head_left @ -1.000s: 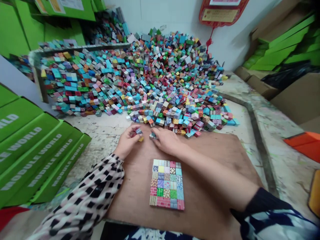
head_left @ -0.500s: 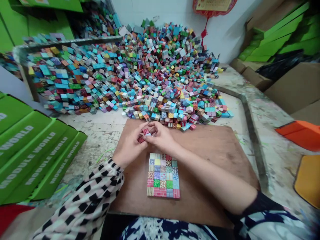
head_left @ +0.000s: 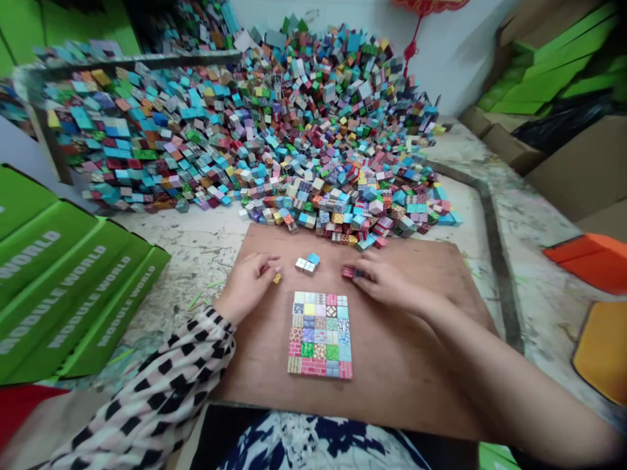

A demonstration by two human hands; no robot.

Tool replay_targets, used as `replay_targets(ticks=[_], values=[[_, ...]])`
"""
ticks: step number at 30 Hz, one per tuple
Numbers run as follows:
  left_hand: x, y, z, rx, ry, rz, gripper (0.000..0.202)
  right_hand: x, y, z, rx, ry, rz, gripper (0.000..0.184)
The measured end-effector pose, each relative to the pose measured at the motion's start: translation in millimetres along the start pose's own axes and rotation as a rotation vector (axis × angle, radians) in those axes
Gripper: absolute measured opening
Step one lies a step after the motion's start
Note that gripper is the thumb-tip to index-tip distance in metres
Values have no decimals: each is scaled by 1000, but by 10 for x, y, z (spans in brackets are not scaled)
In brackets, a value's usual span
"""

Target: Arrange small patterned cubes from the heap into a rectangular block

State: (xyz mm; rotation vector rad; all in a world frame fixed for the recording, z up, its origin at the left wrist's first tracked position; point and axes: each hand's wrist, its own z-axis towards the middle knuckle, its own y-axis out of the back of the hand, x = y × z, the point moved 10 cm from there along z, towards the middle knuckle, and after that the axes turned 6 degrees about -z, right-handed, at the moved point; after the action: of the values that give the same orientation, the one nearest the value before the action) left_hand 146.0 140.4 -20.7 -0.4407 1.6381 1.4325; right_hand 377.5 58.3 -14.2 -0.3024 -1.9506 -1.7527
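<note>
My left hand (head_left: 249, 284) is curled over the left of the brown board, its fingertips at a small yellow block (head_left: 277, 279). Across from it, my right hand (head_left: 386, 282) pinches small patterned blocks, a dark red block (head_left: 348, 271) showing at the fingertips beside a darker one. Between the hands lie a white block (head_left: 305, 266) marked with lines and a blue block (head_left: 313, 258). Closer to me, a flat square of patterned blocks (head_left: 320, 336) in tight rows rests on the board.
Behind the brown board (head_left: 416, 365) spreads a large heap of loose coloured blocks (head_left: 294, 143), bounded by a grey rail at left and right. Green boxes (head_left: 83, 294) stand at left. Cardboard boxes (head_left: 578, 170), an orange piece (head_left: 588, 264) and a yellow piece (head_left: 605, 349) are at right.
My hands were together around red blocks and have moved apart, the right one going right. White and blue blocks now show on the board between them. The view has tilted down slightly.
</note>
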Motion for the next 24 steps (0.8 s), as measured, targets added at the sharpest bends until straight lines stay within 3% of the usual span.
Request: replay_targets(ticks=[2, 5, 8, 13, 18, 24], values=[[-48, 46, -21, -8, -55, 120, 27, -58, -40, -87, 26, -5, -94, 29], [-25, 85, -69, 40, -57, 95, 37, -34, -39, -119, -1, 4, -132, 34], [-76, 56, -125, 120, -127, 72, 39, 11, -41, -54, -27, 4, -138, 21], [-277, -145, -114, 200, -226, 106, 23, 176, -133, 132, 28, 61, -76, 17], [-491, -486, -40, 376, -286, 41, 20, 397, -249, 259, 146, 168, -52, 17], [-495, -569, 55, 380, -306, 47, 21, 426, -257, 391, 88, 139, -18, 18]])
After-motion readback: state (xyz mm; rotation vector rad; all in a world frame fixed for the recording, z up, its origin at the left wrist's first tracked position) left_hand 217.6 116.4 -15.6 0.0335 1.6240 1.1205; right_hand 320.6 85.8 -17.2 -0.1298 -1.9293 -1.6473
